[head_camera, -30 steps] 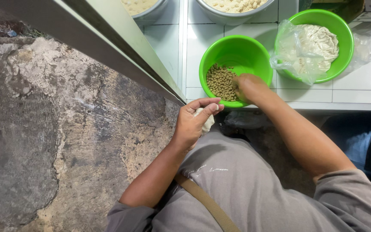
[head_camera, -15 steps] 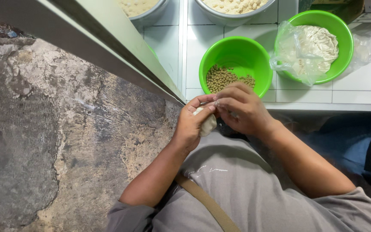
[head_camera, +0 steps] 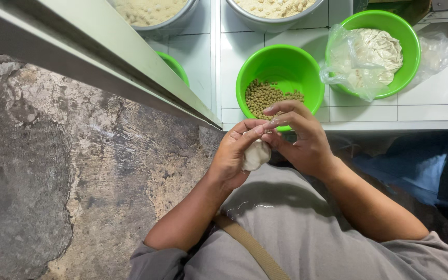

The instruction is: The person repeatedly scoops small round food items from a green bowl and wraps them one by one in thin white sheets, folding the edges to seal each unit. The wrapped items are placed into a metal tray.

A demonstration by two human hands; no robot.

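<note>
Left hand (head_camera: 233,155) cups a white dough ball (head_camera: 255,154); right hand (head_camera: 301,139) pinches at its top, fingertips meeting the left thumb. Just beyond, a green bowl (head_camera: 281,62) holds small tan-green peas (head_camera: 265,96); another green bowl (head_camera: 408,36) holds a bag of dough (head_camera: 369,57).

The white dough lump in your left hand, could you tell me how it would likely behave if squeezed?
The dough lump looks soft and would probably dent rather than spring back, since it sits moulded into the cupped left hand. It seems light, held by fingers alone. The right hand pinches it, suggesting it is pliable, perhaps slightly sticky.
</note>
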